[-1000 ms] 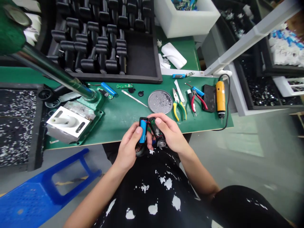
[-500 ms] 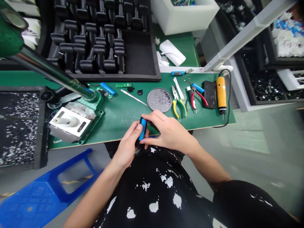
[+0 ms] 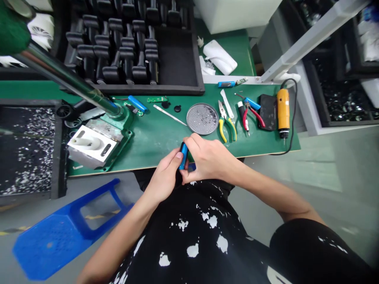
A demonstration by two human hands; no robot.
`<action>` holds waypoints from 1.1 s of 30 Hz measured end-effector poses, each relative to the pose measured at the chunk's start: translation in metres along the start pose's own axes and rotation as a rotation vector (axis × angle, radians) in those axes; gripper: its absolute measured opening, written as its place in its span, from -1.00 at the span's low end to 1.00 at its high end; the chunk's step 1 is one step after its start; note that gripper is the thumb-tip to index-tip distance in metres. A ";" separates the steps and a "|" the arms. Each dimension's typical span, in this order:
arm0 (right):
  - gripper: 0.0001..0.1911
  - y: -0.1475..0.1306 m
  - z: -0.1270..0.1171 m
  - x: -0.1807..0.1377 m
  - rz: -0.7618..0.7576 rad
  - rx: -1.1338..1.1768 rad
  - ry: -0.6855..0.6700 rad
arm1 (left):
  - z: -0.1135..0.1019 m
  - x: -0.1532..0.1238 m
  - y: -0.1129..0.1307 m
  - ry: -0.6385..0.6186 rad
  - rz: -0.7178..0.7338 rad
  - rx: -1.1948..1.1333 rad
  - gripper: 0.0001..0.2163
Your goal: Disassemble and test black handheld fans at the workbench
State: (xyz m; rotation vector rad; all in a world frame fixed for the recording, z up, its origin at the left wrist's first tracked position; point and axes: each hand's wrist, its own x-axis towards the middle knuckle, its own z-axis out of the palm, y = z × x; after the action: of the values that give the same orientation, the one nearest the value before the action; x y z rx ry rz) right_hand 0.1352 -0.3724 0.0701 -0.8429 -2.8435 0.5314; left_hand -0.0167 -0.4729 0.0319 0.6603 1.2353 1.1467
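A blue cylindrical battery (image 3: 184, 156) sits upright between my hands at the table's front edge, against a dark part mostly hidden by my fingers. My left hand (image 3: 164, 175) is closed around the dark part and the battery, its thumb pressed on the battery's side. From the right, my right hand (image 3: 209, 159) grips the same piece, fingers bent over the battery's top and thumb near its lower end. Just beyond them lie a round perforated dish (image 3: 202, 119) with small dark bits, yellow-green pliers (image 3: 226, 123) and metal tweezers (image 3: 170, 114).
At left stands a green press (image 3: 118, 124) with a white fixture. A tray of black handheld housings (image 3: 115, 71) lies behind. Red cutters (image 3: 251, 114), a yellow electric screwdriver (image 3: 283, 112) and another blue battery (image 3: 137, 103) rest on the table. A blue stool (image 3: 50, 240) stands below.
The view has shifted a little, so the bench appears higher and further right. My right fingers have closed further over the battery's top, and its thumb has moved lower.
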 end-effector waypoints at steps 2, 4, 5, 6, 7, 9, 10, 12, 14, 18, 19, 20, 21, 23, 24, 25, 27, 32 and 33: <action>-0.42 0.002 0.001 -0.001 -0.004 -0.008 -0.009 | 0.001 0.001 -0.001 -0.014 -0.010 -0.013 -0.72; -0.42 0.003 0.002 -0.002 0.000 -0.004 -0.018 | 0.002 0.002 -0.003 -0.012 -0.005 0.003 -0.72; -0.43 0.004 0.002 -0.002 0.004 -0.001 -0.021 | 0.002 0.003 -0.004 -0.010 0.000 0.015 -0.71; -0.43 0.004 0.002 -0.003 0.007 0.002 -0.023 | 0.003 0.003 -0.005 -0.010 0.003 0.024 -0.71; -0.43 0.005 0.003 -0.004 0.009 0.005 -0.024 | 0.003 0.003 -0.006 -0.013 0.003 0.027 -0.71; -0.41 0.006 0.003 -0.005 0.008 0.012 -0.029 | 0.004 0.004 -0.006 -0.027 -0.007 0.026 -0.70; -0.40 0.007 0.003 -0.005 0.005 0.017 -0.028 | 0.005 0.004 -0.006 -0.032 -0.012 0.032 -0.70; -0.38 0.010 0.004 -0.007 -0.014 0.044 -0.007 | 0.005 0.002 -0.003 -0.020 0.002 0.081 -0.69; -0.36 0.016 0.008 -0.011 -0.033 0.121 0.067 | 0.006 -0.001 0.004 0.002 0.073 0.175 -0.66; -0.20 0.030 0.027 -0.023 -0.003 0.425 0.257 | 0.006 -0.013 0.023 0.054 0.334 0.484 -0.53; -0.16 0.033 0.034 -0.026 0.020 0.499 0.289 | 0.007 -0.016 0.028 0.074 0.375 0.552 -0.50; -0.13 0.035 0.040 -0.028 0.038 0.566 0.315 | 0.008 -0.019 0.031 0.095 0.400 0.601 -0.49; -0.11 0.037 0.046 -0.030 0.054 0.621 0.337 | 0.009 -0.021 0.034 0.113 0.412 0.627 -0.50; -0.10 0.035 0.053 -0.033 0.072 0.702 0.380 | 0.010 -0.023 0.039 0.144 0.417 0.624 -0.53; -0.10 0.032 0.054 -0.033 0.080 0.738 0.397 | 0.010 -0.023 0.040 0.155 0.407 0.602 -0.55; -0.11 0.029 0.053 -0.033 0.092 0.790 0.403 | 0.009 -0.022 0.040 0.160 0.383 0.565 -0.57; -0.17 0.022 0.048 -0.031 0.122 0.994 0.356 | 0.006 -0.018 0.039 0.139 0.300 0.440 -0.62; -0.35 0.019 0.037 -0.027 0.238 1.546 0.162 | -0.001 -0.001 0.023 0.109 0.162 -0.078 -0.65; -0.39 0.021 0.037 -0.028 0.271 1.566 0.157 | -0.002 0.001 0.019 0.122 0.162 -0.158 -0.65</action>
State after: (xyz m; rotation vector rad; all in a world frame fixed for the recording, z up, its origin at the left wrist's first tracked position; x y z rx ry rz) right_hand 0.1609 -0.3824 0.0274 -0.7399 -1.3237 2.0653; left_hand -0.0241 -0.4656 0.0481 0.5864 1.1952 1.4214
